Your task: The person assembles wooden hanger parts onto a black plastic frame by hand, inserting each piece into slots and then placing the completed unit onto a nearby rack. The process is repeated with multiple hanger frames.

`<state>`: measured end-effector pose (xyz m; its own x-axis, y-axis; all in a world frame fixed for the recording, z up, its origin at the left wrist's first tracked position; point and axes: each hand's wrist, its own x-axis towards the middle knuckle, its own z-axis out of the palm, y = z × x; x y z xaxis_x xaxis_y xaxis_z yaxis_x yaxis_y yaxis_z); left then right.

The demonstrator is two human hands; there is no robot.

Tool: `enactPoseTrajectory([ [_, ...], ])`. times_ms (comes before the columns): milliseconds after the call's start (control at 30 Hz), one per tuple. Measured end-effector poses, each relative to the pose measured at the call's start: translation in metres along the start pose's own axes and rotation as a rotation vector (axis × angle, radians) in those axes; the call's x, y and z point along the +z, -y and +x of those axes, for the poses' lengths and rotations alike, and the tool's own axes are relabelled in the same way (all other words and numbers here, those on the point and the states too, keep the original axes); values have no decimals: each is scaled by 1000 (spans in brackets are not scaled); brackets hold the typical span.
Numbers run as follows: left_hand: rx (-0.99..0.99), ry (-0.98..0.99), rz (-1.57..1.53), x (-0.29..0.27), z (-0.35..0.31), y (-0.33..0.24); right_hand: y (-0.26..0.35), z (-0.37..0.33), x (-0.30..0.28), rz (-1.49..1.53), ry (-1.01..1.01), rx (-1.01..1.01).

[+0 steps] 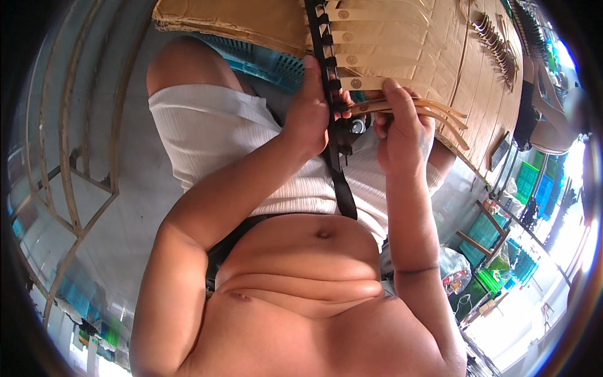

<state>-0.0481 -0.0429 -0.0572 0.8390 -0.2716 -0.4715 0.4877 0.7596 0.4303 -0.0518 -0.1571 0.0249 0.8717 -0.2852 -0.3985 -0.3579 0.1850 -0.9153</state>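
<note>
A long black strap (342,191) with a row of small black clips runs from the far edge down toward my lap. My left hand (309,110) is closed around it, thumb along its left side and fingertips showing past its right edge. Several flat, pale tan strips (377,61), each with a round mark, stick out to the right from the clips over the cardboard. My right hand (407,125) pinches a few browner, curved strips (449,115) between thumb and fingers. Their left ends reach the strap beside my left fingertips.
Brown cardboard (242,19) covers the work surface, with a blue plastic crate (251,61) under its left part. A row of dark curved strips (493,47) lies at the far right, and a phone-like dark slab (500,151) at the edge. Another person (549,113) sits beyond. Metal frames (116,144) stand left.
</note>
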Motion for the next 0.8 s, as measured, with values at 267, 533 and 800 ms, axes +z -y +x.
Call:
enactPoseTrajectory([
  [267, -82, 47, 1, 1, -10, 3, -4, -18, -22, -137, 39, -138],
  [533, -61, 88, 5, -3, -10, 12, 1, -25, -30, 48, 179, -184],
  [800, -64, 142, -40, -6, -6, 14, 0, -34, -43, -409, 284, -516],
])
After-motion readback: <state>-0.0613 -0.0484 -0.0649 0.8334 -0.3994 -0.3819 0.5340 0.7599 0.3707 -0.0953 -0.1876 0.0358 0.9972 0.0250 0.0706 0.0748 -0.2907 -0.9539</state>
